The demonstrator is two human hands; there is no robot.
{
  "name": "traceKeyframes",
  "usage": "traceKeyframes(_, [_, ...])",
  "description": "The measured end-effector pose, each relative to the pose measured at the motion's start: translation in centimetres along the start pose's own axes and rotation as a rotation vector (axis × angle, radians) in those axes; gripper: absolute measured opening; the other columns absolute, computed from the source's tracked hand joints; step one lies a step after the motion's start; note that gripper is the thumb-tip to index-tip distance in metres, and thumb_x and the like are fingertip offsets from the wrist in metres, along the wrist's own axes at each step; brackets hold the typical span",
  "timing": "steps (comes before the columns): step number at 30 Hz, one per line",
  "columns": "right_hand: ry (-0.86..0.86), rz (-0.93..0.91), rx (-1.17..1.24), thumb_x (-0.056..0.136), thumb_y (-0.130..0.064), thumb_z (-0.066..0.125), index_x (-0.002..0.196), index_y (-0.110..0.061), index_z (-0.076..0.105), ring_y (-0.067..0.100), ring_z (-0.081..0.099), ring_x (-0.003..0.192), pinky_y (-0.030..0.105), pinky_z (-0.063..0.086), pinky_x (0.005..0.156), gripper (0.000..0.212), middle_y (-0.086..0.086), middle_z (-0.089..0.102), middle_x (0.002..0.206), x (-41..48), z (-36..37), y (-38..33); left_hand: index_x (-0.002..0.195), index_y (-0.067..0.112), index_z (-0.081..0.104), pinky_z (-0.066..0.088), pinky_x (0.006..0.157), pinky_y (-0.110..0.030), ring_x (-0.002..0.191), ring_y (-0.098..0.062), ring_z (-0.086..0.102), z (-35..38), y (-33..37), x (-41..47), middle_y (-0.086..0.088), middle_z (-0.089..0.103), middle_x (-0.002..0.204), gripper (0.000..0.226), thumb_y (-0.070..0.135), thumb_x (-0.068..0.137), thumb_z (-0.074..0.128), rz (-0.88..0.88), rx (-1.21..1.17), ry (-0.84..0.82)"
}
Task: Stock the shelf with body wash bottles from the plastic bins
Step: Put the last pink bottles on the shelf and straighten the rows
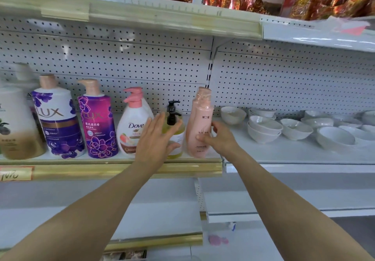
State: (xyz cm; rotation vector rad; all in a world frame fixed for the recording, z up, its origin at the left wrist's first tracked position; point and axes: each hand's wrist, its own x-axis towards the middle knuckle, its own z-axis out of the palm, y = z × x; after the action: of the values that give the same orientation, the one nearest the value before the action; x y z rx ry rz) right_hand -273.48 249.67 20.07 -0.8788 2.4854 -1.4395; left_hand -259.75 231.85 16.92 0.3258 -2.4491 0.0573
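Perforated white back panel (pixel 142 62) closes off the rear of the bay; we record one head view only.

Head view: the shelf (pixel 101 169) carries a gold strip along its front edge, and its right end stops at an upright post. An upper shelf (pixel 142 15) overhangs it, with clear height showing between the pump tops and its underside. Along the front edge, from the left, stand a beige bottle (pixel 16 123), a white-and-purple Lux bottle (pixel 56 123), a purple Lux bottle (pixel 97 123), a Dove bottle (pixel 132 127), a yellow pump bottle (pixel 179 131) with a black pump, and a pink bottle (pixel 199 118). All sit close to the gold edge, with narrow gaps between neighbours. A strip of bare deck shows behind the row, up to the back panel.

We find the left grip (pixel 154 141) released, fingers straight and spread, laid against the front of the yellow pump bottle. The right grip (pixel 220 137) grasps the pink bottle low on its body, thumb across the front and fingers curled round the right side. That bottle stands last in the row, at the shelf's right end beside the post, its base near the front edge.

Beyond the post, a neighbouring white shelf (pixel 304 155) holds stacked white bowls (pixel 263 127), well apart from the pink bottle, with bare deck along its front.
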Motion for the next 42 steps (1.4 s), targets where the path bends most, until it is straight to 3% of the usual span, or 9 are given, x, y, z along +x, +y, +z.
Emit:
traceKeyframes(5, [-0.031,0.012,0.009,0.077,-0.037,0.083,0.134,-0.021,0.053,0.011,0.054,0.118,0.034,0.046,0.098,0.066,-0.008,0.059,0.131,0.4,0.1,0.5,0.136,0.029,0.056,0.016,0.119,-0.046,0.13,-0.035,0.052,0.8,0.0,-0.1,-0.021,0.057,0.136,0.059,0.042,0.081,0.074,0.001,-0.011,0.051])
traceKeyframes(7, [-0.015,0.014,0.011,0.076,-0.037,0.083,0.132,-0.02,0.054,0.015,0.058,0.118,0.038,0.049,0.1,0.066,-0.004,0.063,0.128,0.5,0.4,0.6,0.132,0.028,0.06,0.015,0.118,-0.044,0.126,-0.035,0.055,0.6,0.1,0.1,-0.022,0.061,0.13,0.054,0.041,0.081,0.074,-0.003,-0.022,0.061])
traceKeyframes(30, [0.044,0.001,0.068,0.082,-0.036,0.079,0.134,-0.017,0.047,0.019,0.064,0.109,0.031,0.052,0.085,0.064,0.004,0.065,0.126,0.4,1.9,1.2,0.135,0.027,0.055,0.011,0.117,-0.041,0.128,-0.037,0.052,0.0,0.4,-0.1,-0.023,0.06,0.129,0.059,0.045,0.082,0.071,0.019,-0.011,-0.001])
traceKeyframes(37, [0.007,-0.012,0.075,0.081,-0.038,0.079,0.137,-0.021,0.047,0.017,0.065,0.109,0.03,0.053,0.085,0.067,0.001,0.067,0.124,0.8,1.6,1.5,0.137,0.031,0.051,0.012,0.118,-0.042,0.131,-0.034,0.049,0.2,0.4,-0.2,-0.018,0.059,0.131,0.051,0.054,0.093,0.041,0.005,0.006,-0.006])
traceKeyframes(42, [-0.021,-0.023,0.089,0.078,-0.043,0.08,0.135,-0.027,0.049,0.015,0.065,0.111,0.04,0.054,0.095,0.066,-0.003,0.068,0.124,1.0,1.4,1.9,0.138,0.032,0.049,0.011,0.118,-0.041,0.133,-0.033,0.047,0.4,0.4,-0.1,-0.017,0.057,0.133,0.054,0.057,0.094,0.03,0.003,0.027,-0.006])
